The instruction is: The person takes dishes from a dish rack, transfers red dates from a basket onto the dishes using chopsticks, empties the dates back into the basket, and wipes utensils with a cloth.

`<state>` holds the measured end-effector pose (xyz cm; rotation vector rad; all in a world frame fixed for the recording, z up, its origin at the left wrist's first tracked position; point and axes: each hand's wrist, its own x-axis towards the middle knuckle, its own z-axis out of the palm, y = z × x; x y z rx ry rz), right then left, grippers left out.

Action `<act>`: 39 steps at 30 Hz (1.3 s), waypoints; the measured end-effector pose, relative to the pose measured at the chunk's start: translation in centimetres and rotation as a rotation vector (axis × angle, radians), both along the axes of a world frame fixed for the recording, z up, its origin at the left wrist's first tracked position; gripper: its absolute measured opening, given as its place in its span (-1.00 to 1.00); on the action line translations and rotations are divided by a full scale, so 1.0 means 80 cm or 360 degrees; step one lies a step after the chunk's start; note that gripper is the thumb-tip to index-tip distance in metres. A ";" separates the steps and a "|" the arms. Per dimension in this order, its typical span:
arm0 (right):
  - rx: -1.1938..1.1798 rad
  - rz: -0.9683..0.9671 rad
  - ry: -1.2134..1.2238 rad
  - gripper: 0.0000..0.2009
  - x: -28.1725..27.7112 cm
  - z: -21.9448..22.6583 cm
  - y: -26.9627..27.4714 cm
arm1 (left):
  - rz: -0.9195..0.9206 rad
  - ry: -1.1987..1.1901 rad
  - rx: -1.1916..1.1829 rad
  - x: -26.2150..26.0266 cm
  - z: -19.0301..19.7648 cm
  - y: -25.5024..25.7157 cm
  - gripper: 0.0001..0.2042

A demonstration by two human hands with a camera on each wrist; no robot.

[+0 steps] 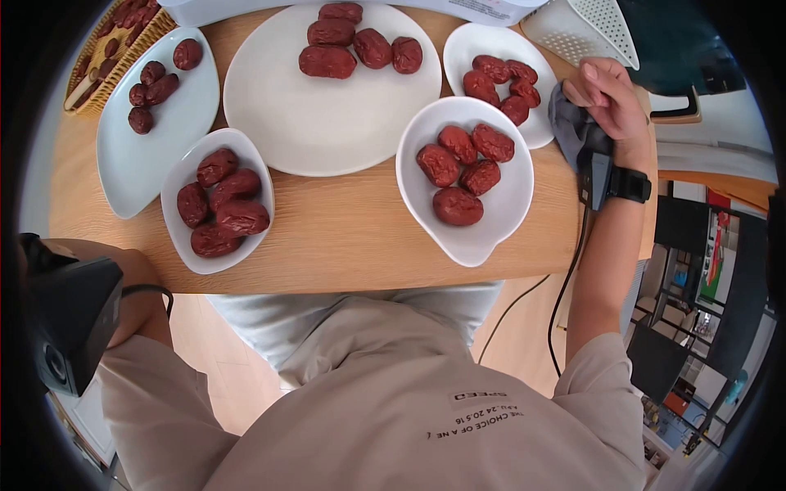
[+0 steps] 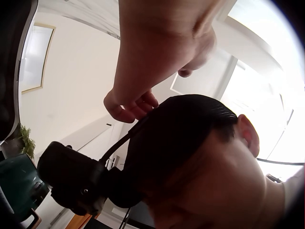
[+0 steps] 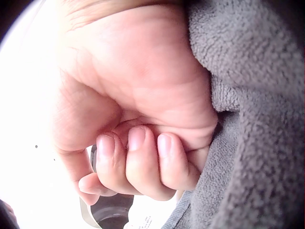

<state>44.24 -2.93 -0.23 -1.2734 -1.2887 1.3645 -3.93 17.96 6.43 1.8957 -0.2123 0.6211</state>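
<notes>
In the head view my right hand lies palm up on a grey cloth, right of the plates, its fingers loosely curled around nothing. The right wrist view shows the hand beside the cloth. My left hand is raised at the person's dark-haired head, its loosely bent fingertips at the hair; the head view shows only that arm. Several red dates lie on a large white plate, a pale blue plate, a small white plate, and in the left bowl and the spouted bowl.
A wicker basket holding dates stands at the back left. White perforated container is at the back right, near a dark green object. A black cable hangs from my right wrist camera past the table's edge.
</notes>
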 end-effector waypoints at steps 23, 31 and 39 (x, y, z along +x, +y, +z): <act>0.0015 -0.0023 -0.0040 -0.59 -0.003 0.000 0.004 | -0.0014 -0.0134 -0.0073 -0.026 -0.006 -0.002 -0.68; 0.0007 -0.0012 0.0006 -0.57 -0.002 -0.003 0.004 | -0.0018 -0.0104 -0.0112 -0.043 -0.009 -0.007 -0.67; 0.0048 -0.0072 -0.0035 -0.58 0.001 -0.005 0.002 | 0.0038 -0.0100 -0.0151 -0.068 -0.014 -0.022 -0.67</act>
